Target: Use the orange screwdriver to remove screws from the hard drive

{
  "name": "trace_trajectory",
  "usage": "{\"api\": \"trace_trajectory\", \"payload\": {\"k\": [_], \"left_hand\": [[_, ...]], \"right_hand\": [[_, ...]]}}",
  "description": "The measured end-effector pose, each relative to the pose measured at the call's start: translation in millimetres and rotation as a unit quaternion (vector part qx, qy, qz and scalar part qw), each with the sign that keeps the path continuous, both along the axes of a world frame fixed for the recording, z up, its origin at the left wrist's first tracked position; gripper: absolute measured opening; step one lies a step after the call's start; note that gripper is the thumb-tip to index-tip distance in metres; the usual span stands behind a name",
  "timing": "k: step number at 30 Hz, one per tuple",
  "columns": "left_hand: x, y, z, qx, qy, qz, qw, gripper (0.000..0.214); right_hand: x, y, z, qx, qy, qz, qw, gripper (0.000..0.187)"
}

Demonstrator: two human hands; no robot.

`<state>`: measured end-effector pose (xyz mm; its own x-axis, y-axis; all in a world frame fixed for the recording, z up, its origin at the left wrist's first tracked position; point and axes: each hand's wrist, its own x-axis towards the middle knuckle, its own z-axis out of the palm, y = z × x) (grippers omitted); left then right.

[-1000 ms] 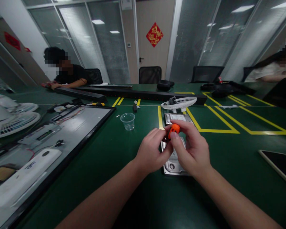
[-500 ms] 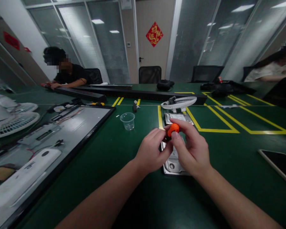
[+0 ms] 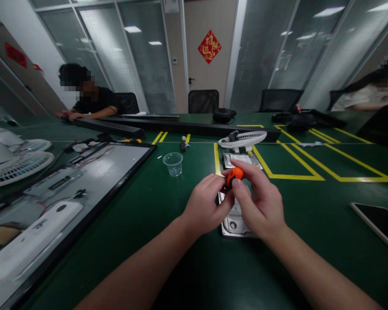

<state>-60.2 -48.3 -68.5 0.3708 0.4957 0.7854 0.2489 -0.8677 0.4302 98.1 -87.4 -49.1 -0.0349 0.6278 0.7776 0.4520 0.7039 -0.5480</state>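
An orange-and-black screwdriver point(image 3: 236, 174) is held between both hands, its rounded handle end towards me; fingers hide its shaft and tip. My right hand point(image 3: 264, 202) pinches the handle between thumb and fingers. Curled around the far part, my left hand point(image 3: 206, 202) has its fingertips against it from the other side. Under the hands lies a silver hard drive point(image 3: 233, 224), partly covered by them. A second hard drive point(image 3: 226, 160) lies just beyond, in front of a white fan part point(image 3: 258, 137).
A clear plastic cup point(image 3: 173, 164) stands left of the hands. Farther left is a large flat panel point(image 3: 116, 172) with a white device point(image 3: 35, 239) on it. A phone point(image 3: 380, 224) lies at right. A long black bar point(image 3: 194, 128) crosses behind; two people sit beyond.
The screwdriver handle has turned slightly between the fingers, so its black marking sits differently. Both hands have stayed almost in place.
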Motion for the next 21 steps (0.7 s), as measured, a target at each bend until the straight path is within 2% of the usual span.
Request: {"api": "trace_trajectory", "payload": {"k": [7, 14, 21], "left_hand": [[-0.3, 1.1, -1.7, 0.014, -0.011, 0.006, 1.000, 0.006], [0.9, 0.5, 0.7, 0.015, -0.002, 0.007, 1.000, 0.013], [0.4, -0.5, 0.5, 0.009, -0.008, 0.009, 1.000, 0.008]], "right_hand": [[-4.5, 3.7, -0.1, 0.005, 0.030, -0.017, 0.999, 0.025], [-0.5, 2.0, -1.6, 0.016, 0.004, -0.007, 1.000, 0.043], [-1.5, 1.3, -1.5, 0.004, 0.024, -0.003, 1.000, 0.031]]}}
